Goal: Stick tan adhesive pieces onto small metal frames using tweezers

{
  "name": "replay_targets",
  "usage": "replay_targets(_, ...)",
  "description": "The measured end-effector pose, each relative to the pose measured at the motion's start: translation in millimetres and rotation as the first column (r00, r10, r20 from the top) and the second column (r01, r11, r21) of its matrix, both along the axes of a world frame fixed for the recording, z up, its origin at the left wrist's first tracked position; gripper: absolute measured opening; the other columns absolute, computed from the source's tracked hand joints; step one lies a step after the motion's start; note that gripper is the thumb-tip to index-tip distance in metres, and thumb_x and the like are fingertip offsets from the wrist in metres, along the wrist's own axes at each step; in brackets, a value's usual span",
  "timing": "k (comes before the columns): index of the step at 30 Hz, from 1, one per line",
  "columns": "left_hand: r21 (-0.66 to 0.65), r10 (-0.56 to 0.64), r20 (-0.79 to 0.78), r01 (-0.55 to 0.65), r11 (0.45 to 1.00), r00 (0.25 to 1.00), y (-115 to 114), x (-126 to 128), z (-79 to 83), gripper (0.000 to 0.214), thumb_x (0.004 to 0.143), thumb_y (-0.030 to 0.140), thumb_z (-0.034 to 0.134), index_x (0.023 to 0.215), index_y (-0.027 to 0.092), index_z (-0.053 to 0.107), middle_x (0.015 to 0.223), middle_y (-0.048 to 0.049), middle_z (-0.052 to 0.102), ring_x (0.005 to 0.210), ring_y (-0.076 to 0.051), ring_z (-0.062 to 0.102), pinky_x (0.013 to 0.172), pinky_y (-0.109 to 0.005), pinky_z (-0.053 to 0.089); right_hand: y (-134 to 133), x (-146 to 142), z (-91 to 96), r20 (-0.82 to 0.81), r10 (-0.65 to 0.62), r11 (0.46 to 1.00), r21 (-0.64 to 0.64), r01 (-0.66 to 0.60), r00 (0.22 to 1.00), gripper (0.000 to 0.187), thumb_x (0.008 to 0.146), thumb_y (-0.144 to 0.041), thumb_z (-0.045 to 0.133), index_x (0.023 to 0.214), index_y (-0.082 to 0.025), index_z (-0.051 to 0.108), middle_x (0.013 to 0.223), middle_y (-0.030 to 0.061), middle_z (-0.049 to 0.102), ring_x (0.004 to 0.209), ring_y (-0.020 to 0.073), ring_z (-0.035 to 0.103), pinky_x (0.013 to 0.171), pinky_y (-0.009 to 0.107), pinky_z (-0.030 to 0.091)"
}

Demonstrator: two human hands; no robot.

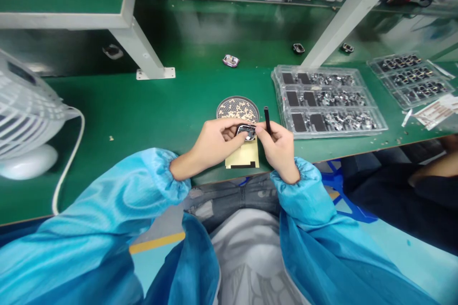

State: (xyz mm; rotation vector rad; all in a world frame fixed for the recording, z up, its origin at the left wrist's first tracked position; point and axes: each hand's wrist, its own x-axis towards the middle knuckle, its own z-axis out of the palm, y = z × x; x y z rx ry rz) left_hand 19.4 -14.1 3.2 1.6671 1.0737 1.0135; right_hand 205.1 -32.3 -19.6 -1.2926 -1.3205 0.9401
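Note:
My left hand (221,142) is closed round a small watch-like case (246,132), a dark, rounded-square shell with a silvery rim and parts inside. The thumb lies over its near edge. In my right hand (278,147) is a slim black stick-like tool (267,119), its upper end pointing up and away. The fingertips of that hand touch the right edge of the case. Below the case lies a yellowish sheet (242,156) with dark strips along its lower edge. Just behind my hands sits a round perforated dish (237,108) holding many small pale pieces.
A clear compartment tray (332,134) with black squares and small metal parts lies on the right, with another tray (411,76) beyond it. At left stands a white fan (28,105) with its cable. A metal post (143,52) and loose cases (231,61) are farther back.

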Motion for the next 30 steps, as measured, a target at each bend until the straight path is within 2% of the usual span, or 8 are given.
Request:
replay_targets(3,0.137,0.004,-0.073,0.006,0.991,0.997,1,-3,-0.7,0.028,0.090,0.030,0.072,0.111,0.015,0.083,0.104,-0.0090,0.081,0.068,-0.013,0.065,0.059,-0.023,0.051,-2,1,1.5,0.025,-0.042,0.995,0.088,0.039,0.999,0.017,0.095,-0.037,0.070,0.100,-0.022,0.078,0.100,0.0058,0.077,0.094,0.0211,0.071,0.086,0.036,0.058)
replay_targets(6,0.262,-0.013,-0.151,0.052,0.964,0.988,3,-6,-2.1,0.027,0.092,0.023,0.069,0.114,0.017,0.082,0.109,-0.0085,0.081,0.076,-0.015,0.069,0.071,-0.026,0.055,-6,1,5.4,0.075,-0.088,0.973,0.221,0.070,0.993,0.015,0.096,-0.036,0.072,0.100,-0.023,0.078,0.101,0.0068,0.073,0.083,0.0185,0.064,0.080,0.036,0.056)
replay_targets(10,0.309,0.007,-0.208,0.059,0.949,0.978,4,-10,-4.5,0.027,0.094,0.024,0.068,0.116,0.017,0.080,0.106,-0.0086,0.080,0.086,-0.018,0.072,0.083,-0.030,0.057,-9,-1,8.4,0.194,-0.014,0.965,0.259,-0.038,0.981,0.012,0.092,-0.035,0.078,0.097,-0.024,0.080,0.098,0.0070,0.070,0.079,0.0182,0.062,0.077,0.037,0.056)
replay_targets(14,0.353,0.025,-0.235,0.062,0.934,0.972,4,-11,-6.3,0.026,0.094,0.023,0.067,0.115,0.015,0.080,0.104,-0.0084,0.079,0.086,-0.018,0.072,0.082,-0.028,0.056,-8,-1,7.3,0.245,-0.011,0.963,0.262,-0.056,0.969,0.011,0.092,-0.034,0.078,0.097,-0.024,0.080,0.097,0.0076,0.071,0.087,0.0204,0.066,0.081,0.038,0.059)
replay_targets(19,0.434,0.040,-0.305,0.101,0.895,0.951,5,-13,-5.9,0.028,0.091,0.017,0.065,0.116,0.013,0.079,0.098,-0.0073,0.077,0.080,-0.017,0.068,0.073,-0.027,0.051,-6,-1,2.9,0.287,-0.035,0.920,0.384,-0.081,0.957,0.008,0.093,-0.025,0.078,0.100,-0.023,0.081,0.092,0.0055,0.073,0.087,0.0181,0.069,0.078,0.034,0.058)
replay_targets(24,0.441,0.048,-0.370,0.130,0.888,0.928,3,-15,-4.1,0.031,0.090,0.016,0.062,0.116,0.017,0.079,0.091,-0.0042,0.074,0.077,-0.017,0.065,0.072,-0.028,0.049,-4,-1,-1.6,0.335,-0.038,0.877,0.462,-0.130,0.941,0.006,0.094,-0.020,0.077,0.099,-0.022,0.078,0.090,0.0042,0.071,0.084,0.0155,0.067,0.072,0.031,0.055)
replay_targets(27,0.408,0.044,-0.361,0.115,0.906,0.932,3,-15,-2.7,0.030,0.089,0.017,0.062,0.114,0.018,0.080,0.094,-0.0044,0.077,0.079,-0.017,0.068,0.072,-0.029,0.050,-4,0,-2.4,0.374,0.041,0.874,0.436,-0.215,0.926,0.005,0.097,-0.020,0.072,0.101,-0.022,0.074,0.094,0.0047,0.069,0.090,0.0166,0.067,0.078,0.032,0.056)
replay_targets(30,0.344,0.057,-0.311,0.057,0.937,0.949,8,-15,-1.1,0.028,0.089,0.019,0.062,0.110,0.019,0.082,0.100,-0.0037,0.080,0.080,-0.017,0.070,0.072,-0.029,0.050,-1,2,-1.8,0.334,0.141,0.896,0.357,-0.264,0.932,0.002,0.100,-0.022,0.069,0.099,-0.021,0.068,0.096,0.0033,0.066,0.090,0.0157,0.065,0.079,0.031,0.054)
